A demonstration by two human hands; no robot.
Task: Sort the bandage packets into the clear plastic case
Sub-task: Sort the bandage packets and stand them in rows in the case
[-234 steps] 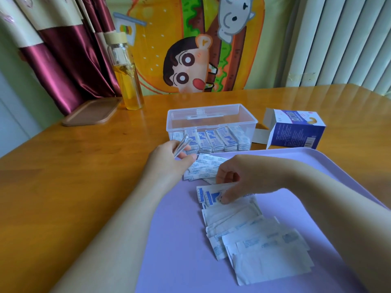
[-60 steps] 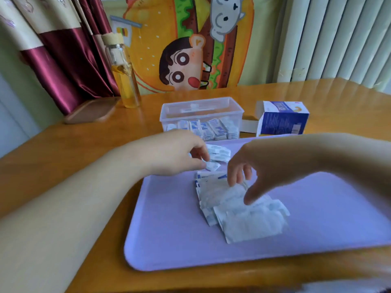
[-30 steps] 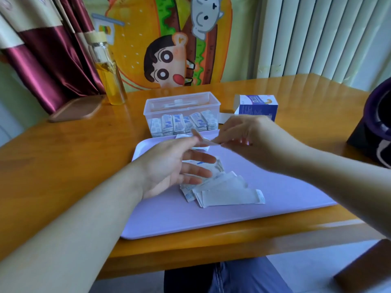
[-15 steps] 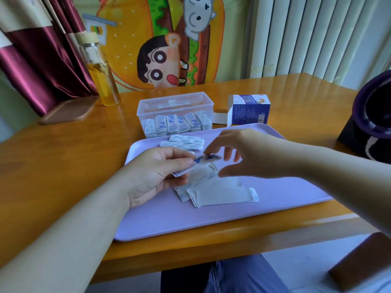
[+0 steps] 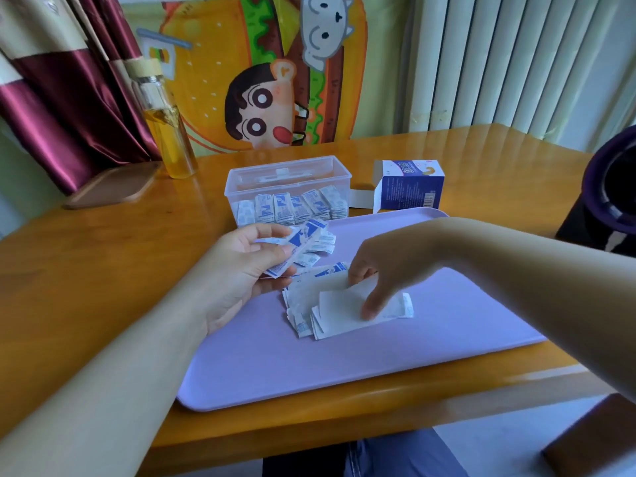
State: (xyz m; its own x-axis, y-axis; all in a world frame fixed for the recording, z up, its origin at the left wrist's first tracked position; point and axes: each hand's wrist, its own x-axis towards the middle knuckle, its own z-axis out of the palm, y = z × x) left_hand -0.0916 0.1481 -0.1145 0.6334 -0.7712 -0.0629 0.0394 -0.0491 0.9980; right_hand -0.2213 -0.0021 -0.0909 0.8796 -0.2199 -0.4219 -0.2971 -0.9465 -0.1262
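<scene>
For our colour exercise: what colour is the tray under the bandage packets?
Pale lilac tray, head view.

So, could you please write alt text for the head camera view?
A person's left hand holds a few bandage packets while the right hand touches the loose pile on a lilac tray; a clear plastic case of packets stands behind.

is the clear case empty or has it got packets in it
Not empty: a row of bandage packets stands on edge against the front wall of the clear case.
</scene>
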